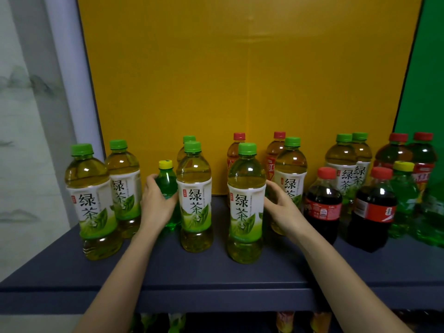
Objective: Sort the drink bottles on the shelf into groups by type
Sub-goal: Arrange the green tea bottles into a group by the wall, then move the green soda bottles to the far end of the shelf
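Note:
On the dark blue shelf [216, 272] stand several green tea bottles with green caps, such as one at the left [90, 203] and one in the middle [245, 205]. My left hand [156, 203] is wrapped around a small green soda bottle with a yellow cap [167, 179], which stands on the shelf. My right hand [281, 207] grips a green tea bottle [290, 169] behind the middle one. Two red-capped iced tea bottles [236, 150] stand at the back. Two cola bottles [323, 203] stand at the right.
A yellow panel [240, 80] backs the shelf and a green panel [422, 80] sits at the right. More green soda and red-capped bottles [406, 193] crowd the far right. A white post [69, 68] borders the left. Bottles show on a lower shelf [177, 320].

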`<state>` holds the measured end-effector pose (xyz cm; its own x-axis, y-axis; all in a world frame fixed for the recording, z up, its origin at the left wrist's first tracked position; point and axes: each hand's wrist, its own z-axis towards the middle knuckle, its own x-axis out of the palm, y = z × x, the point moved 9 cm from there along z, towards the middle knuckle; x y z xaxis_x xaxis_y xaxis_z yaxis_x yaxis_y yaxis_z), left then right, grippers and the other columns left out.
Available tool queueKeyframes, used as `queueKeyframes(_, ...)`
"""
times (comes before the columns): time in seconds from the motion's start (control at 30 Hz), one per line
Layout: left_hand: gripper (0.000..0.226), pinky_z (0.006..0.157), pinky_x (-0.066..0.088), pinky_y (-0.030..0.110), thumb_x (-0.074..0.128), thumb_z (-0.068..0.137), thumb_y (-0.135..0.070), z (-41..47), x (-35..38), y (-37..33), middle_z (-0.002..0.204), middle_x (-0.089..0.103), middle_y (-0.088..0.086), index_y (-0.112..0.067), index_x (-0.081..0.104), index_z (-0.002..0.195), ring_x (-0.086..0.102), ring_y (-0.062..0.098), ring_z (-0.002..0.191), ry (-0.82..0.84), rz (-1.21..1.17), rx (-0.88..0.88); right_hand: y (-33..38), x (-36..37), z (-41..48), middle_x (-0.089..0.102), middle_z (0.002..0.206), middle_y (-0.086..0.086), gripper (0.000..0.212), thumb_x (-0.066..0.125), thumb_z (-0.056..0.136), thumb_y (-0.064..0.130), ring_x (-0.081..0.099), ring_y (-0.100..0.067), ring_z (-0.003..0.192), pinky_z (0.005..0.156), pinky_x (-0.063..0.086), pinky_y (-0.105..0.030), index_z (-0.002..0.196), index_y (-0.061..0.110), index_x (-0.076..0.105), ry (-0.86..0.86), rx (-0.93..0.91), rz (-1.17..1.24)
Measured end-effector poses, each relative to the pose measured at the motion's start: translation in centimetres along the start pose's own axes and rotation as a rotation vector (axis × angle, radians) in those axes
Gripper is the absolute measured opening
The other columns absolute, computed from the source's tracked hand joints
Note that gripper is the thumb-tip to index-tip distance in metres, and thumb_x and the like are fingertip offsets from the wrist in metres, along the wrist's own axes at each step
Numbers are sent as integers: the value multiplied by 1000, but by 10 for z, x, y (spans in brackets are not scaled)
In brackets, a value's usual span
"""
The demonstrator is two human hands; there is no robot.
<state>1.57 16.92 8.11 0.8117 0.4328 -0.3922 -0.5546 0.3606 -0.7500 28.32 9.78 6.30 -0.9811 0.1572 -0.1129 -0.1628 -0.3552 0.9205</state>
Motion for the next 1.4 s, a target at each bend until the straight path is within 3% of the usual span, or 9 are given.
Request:
queueKeyframes(0.1, 66, 92, 40, 37, 71, 79, -17, -7, -4, -2, 132, 49, 18, -4, 34, 132, 50, 32, 118, -8, -18, 28, 5, -5, -6, 53, 104, 23, 32, 56, 90, 17, 54, 11, 91, 71, 49, -9, 116, 31, 45, -86, -52, -36)
queueKeyframes(0.27, 65, 87, 36, 26, 71, 78, -13, -22, -10, -7, 130, 50, 15, -3, 36, 132, 49, 23, 115, -26, -77, 74, 11, -13, -19, 45, 130, 11, 53, 57, 89, 26, 40, -6, 124, 103, 40, -31, 138, 21, 38, -204, -127, -226)
queueKeyframes(0.4, 67, 93, 38, 30, 73, 78, -18, -31, -18, -4, 130, 50, 13, -7, 36, 132, 49, 26, 119, -45, -113, 86, 18, -16, -32, 45, 119, 16, 52, 54, 91, 29, 40, 0, 113, 89, 37, -13, 139, 22, 36, -248, -173, -284)
queueKeyframes(0.6, 67, 95, 41, 33, 76, 74, -22, -42, -30, 2, 126, 53, 10, -10, 41, 130, 50, 21, 114, -68, -171, 64, 23, -19, -49, 46, 123, 10, 53, 53, 90, 35, 43, -2, 110, 90, 34, -19, 137, 19, 35, -366, -252, -380)
queueKeyframes(0.73, 63, 90, 44, 34, 77, 73, -17, -52, -37, 0, 115, 52, 4, -13, 41, 125, 52, 19, 105, -74, -240, 88, 26, -22, -61, 39, 121, 10, 54, 55, 88, 37, 37, 4, 107, 85, 31, -9, 134, 18, 36, -421, -289, -413)
queueKeyframes(0.83, 60, 82, 46, 30, 75, 75, -11, -61, -35, -4, 103, 55, -6, -13, 40, 123, 58, 11, 92, -36, -330, 100, 21, -26, -63, 37, 121, 9, 58, 60, 84, 38, 39, -2, 111, 92, 34, -21, 133, 21, 36, -420, -262, -395)
queueKeyframes(1.0, 79, 88, 50, 35, 86, 59, -33, -71, -28, 0, 116, 57, 2, -23, 38, 121, 60, 17, 104, 43, -454, 86, 14, -25, -60, 45, 130, 4, 71, 67, 78, 43, 43, -14, 123, 102, 39, -37, 137, 21, 34, -403, -201, -424)
queueKeyframes(1.17, 67, 82, 52, 24, 76, 62, -23, -80, -29, -11, 108, 59, -3, -19, 41, 119, 61, 2, 94, 53, -528, 123, 18, -27, -67, 39, 120, 6, 69, 69, 77, 39, 38, -4, 110, 92, 35, -24, 134, 16, 37, -434, -154, -411)
queueKeyframes(1.4, 51, 71, 48, 8, 74, 62, -22, -103, -31, -38, 97, 58, -11, -34, 46, 103, 61, -8, 87, 111, -598, 236, 14, -30, -95, 47, 125, 3, 65, 70, 77, 36, 51, -11, 112, 89, 49, -28, 131, 17, 40, -528, -79, -137)
